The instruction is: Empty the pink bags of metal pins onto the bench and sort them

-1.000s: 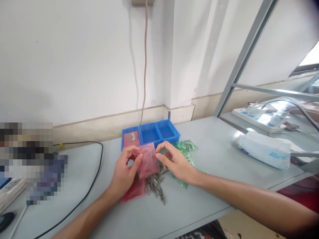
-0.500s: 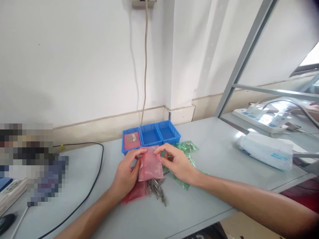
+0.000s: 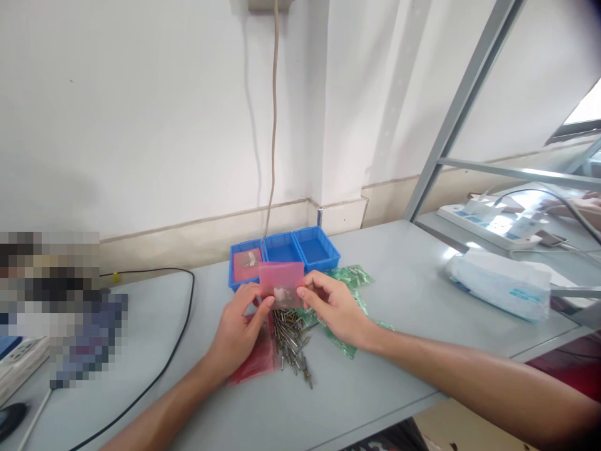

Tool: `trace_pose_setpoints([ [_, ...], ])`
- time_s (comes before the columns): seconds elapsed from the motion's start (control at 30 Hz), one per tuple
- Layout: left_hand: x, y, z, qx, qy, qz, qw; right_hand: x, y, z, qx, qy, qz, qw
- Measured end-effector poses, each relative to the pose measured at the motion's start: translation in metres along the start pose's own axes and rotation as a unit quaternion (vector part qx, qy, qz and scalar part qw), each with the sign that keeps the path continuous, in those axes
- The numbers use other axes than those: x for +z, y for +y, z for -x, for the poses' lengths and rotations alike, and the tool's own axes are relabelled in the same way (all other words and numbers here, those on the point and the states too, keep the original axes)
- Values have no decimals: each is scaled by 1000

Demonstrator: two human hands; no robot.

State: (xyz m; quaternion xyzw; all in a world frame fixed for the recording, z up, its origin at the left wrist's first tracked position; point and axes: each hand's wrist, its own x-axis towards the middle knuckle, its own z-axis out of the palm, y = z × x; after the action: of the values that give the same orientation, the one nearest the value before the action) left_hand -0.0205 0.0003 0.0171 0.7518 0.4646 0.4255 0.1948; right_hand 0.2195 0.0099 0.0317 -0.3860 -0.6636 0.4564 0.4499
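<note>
Between my two hands is a small pink plastic bag point(image 3: 283, 277), held up above the table with something pale showing near its lower part. My left hand point(image 3: 240, 321) pinches its left edge, thumb in front. At the right edge, my right hand point(image 3: 335, 308) grips it between thumb and fingers. Below lies a loose pile of small metal pins point(image 3: 292, 338), partly covered by the bag. More pink bags point(image 3: 258, 363) lie flat under my left hand. Green plastic bags point(image 3: 359, 275) with small pieces inside spread behind and beneath my right hand.
Three joined blue bins point(image 3: 318, 248) stand behind my hands; the left one holds a pink bag point(image 3: 246, 265). A black cable point(image 3: 181, 338) curves across the left. To the right are a plastic-wrapped packet point(image 3: 500, 285), a metal frame point(image 3: 462, 113) and another person's hand point(image 3: 577, 207).
The pink bag has been raised and tipped so its other end stands up, uncovering more of the metal pins. My left thumb has moved onto its front.
</note>
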Motion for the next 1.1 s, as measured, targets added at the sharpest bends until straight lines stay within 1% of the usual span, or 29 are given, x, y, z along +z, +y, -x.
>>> trace_pose_setpoints([
  [0.03,1,0,1,-13,-10,5,1000,0,0,0,-1,2,-3,1000],
  [0.1,3,0,3,-24,-10,9,1000,0,0,0,1,3,-12,1000],
  [0.3,6,-2,7,-43,22,17,999,0,2,0,24,-10,-39,999],
  [0.43,4,0,7,-60,2,39,997,0,1,-1,23,-12,-17,999],
  [0.57,3,2,5,-65,-22,57,996,0,0,-2,-8,4,11,1000],
  [0.7,2,2,4,-73,-35,67,994,-1,1,-2,-12,9,1,1000],
  [0.87,2,1,5,-58,-35,57,996,0,2,-2,-12,18,-8,1000],
  [1.1,3,0,6,-58,-32,56,996,0,4,-4,-10,26,-10,1000],
])
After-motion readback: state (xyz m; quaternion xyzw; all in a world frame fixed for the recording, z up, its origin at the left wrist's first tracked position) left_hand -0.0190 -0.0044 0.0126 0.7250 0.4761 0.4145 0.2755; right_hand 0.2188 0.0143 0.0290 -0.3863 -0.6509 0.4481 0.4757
